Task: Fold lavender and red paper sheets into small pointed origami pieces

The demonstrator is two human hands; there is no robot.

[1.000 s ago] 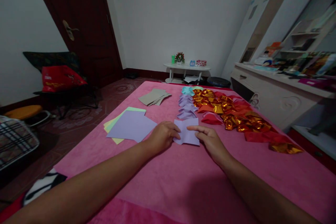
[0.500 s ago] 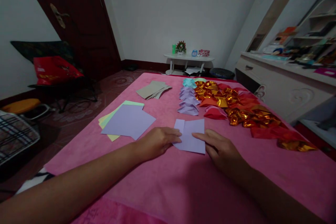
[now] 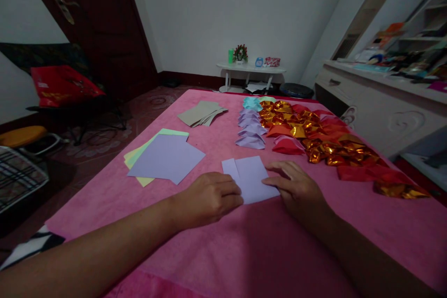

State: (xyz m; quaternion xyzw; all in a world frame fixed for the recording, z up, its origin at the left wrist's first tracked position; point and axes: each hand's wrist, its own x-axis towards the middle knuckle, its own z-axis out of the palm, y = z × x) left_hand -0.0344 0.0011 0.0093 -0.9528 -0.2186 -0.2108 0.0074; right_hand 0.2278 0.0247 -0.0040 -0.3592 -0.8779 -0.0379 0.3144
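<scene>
A lilac paper square with folded flaps lies flat on the pink tablecloth in front of me. My left hand has its fingers curled and pressed on the paper's near left edge. My right hand lies on the paper's right edge, fingers stretched out flat against it. Both hands hold the sheet down on the cloth.
A stack of lilac, green and yellow sheets lies to the left, grey sheets further back. A row of folded lilac pieces and a heap of red and gold foil pieces lie behind and right. A white cabinet stands right.
The folded paper has been drawn nearer to me and turned slightly, and both hands moved with it. My right hand has shifted from the paper's middle to its right edge.
</scene>
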